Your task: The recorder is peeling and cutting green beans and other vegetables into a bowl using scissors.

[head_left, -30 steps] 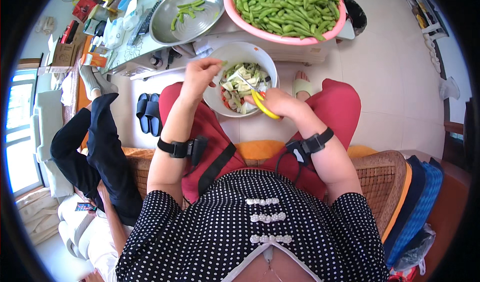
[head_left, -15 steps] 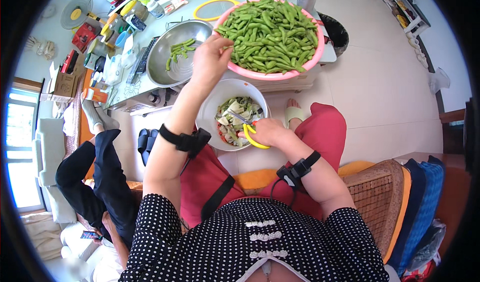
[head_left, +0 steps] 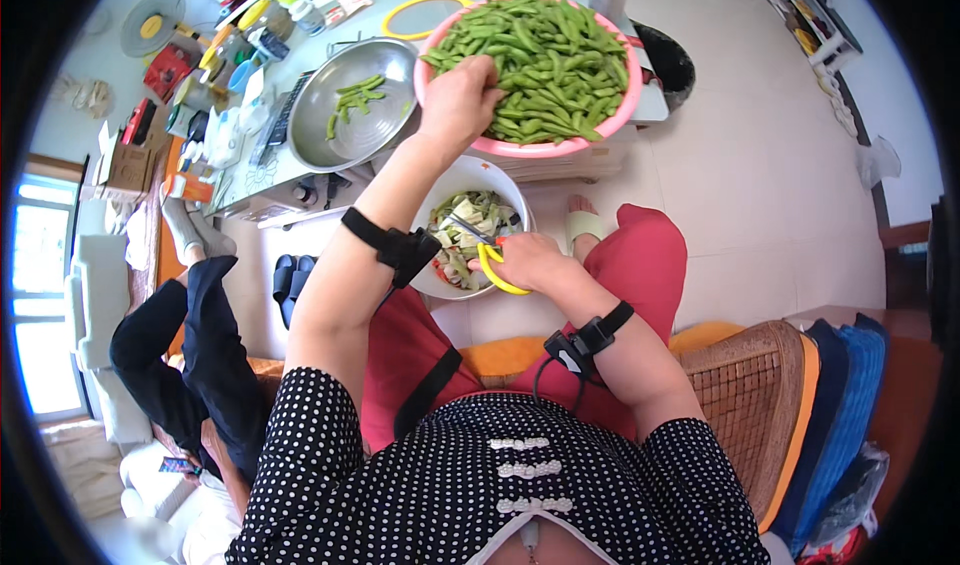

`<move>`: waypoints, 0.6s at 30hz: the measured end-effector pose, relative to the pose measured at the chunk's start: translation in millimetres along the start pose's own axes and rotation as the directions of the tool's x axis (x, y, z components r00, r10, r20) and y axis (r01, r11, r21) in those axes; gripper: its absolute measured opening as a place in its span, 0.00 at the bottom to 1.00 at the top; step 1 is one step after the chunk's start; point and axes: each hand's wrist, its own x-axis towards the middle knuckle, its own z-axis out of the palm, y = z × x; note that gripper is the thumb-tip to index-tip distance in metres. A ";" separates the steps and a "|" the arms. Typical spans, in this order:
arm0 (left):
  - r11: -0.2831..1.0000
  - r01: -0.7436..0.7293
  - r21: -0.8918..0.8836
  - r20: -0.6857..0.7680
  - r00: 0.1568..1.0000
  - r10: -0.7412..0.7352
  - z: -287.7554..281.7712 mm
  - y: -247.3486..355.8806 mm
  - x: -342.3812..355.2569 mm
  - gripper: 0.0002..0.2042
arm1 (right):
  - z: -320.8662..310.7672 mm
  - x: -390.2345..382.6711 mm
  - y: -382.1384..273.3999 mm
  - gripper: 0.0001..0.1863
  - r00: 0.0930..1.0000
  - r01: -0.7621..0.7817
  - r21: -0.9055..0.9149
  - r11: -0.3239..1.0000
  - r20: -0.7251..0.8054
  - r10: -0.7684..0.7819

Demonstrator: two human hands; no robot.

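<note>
A pink basin [head_left: 634, 93] heaped with green soybean pods [head_left: 545, 60] stands at the table's front right. My left hand [head_left: 460, 103] reaches over its left side, fingers curled down at the pods; whatever they pinch is hidden. A pair of yellow-handled scissors [head_left: 489, 265] is in my right hand [head_left: 534, 262], blades pointing up and left over a white bucket [head_left: 513, 187] between my knees. Inside the bucket lie vegetable scraps [head_left: 470, 215]. Left of the pink basin, a steel bowl [head_left: 312, 130] contains a few pods [head_left: 352, 101].
A yellow-rimmed sieve [head_left: 425, 3] lies behind the bowls. Bottles, jars and boxes crowd the table's left part. A dark-lined bin [head_left: 668, 65] stands right of the table. At left sits another person [head_left: 215, 335] holding a phone; black slippers [head_left: 290, 283] are on the floor.
My left hand has moved right, from the pink basin's left rim onto the pods. My right hand with the scissors has barely shifted.
</note>
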 end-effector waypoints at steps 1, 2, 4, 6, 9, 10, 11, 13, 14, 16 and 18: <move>0.999 0.007 -0.049 -0.021 1.000 -0.008 1.6 -1.0 0.7 0.08 | -0.3 0.8 -0.6 0.45 1.000 0.003 -0.003 1.000 -0.010 -0.004; 0.995 0.006 -0.100 -0.047 0.999 -0.011 3.1 -1.5 0.5 0.07 | -0.7 0.1 -1.0 0.45 1.000 0.022 -0.011 1.000 -0.006 -0.022; 0.992 -0.110 0.066 -0.118 0.986 0.118 -1.4 1.4 -0.2 0.09 | -2.3 -3.3 2.8 0.44 1.000 -0.002 -0.003 1.000 -0.001 0.002; 0.991 -0.079 0.107 -0.113 0.989 0.091 -8.1 -1.4 -6.0 0.09 | -3.8 -4.0 1.4 0.42 1.000 0.012 -0.002 1.000 -0.016 -0.012; 0.976 0.140 -0.168 -0.083 0.984 -0.156 -26.2 -5.8 -19.0 0.07 | -8.9 -3.0 -0.6 0.42 0.999 -0.040 0.074 0.996 -0.028 0.042; 0.936 0.197 -0.290 -0.068 0.972 -0.225 -31.5 -13.2 -28.7 0.09 | -9.6 -0.9 -2.6 0.42 0.999 -0.042 0.074 0.996 -0.020 0.043; 0.888 0.279 -0.365 -0.018 0.952 -0.306 -36.2 -19.3 -40.8 0.09 | -11.2 -0.1 -5.1 0.43 0.997 -0.054 0.204 0.978 -0.043 0.064; 0.824 0.367 -0.431 0.042 0.921 -0.388 -45.2 -21.3 -64.5 0.09 | -7.0 6.8 -2.6 0.42 0.991 0.047 0.411 0.911 -0.133 0.009; 0.780 0.419 -0.465 0.086 0.898 -0.431 -47.2 -22.2 -76.3 0.09 | -5.5 8.0 0.1 0.42 0.992 0.043 0.412 0.910 -0.122 0.008; 0.725 0.486 -0.488 0.125 0.861 -0.493 -53.1 -25.1 -103.2 0.09 | -16.6 -0.1 -11.4 0.40 0.995 0.027 0.830 0.557 0.034 -0.098; 0.711 0.547 -0.441 0.153 0.827 -0.541 -53.1 -25.4 -124.0 0.08 | -16.0 -0.8 -9.9 0.34 0.981 0.083 0.870 0.487 0.016 -0.195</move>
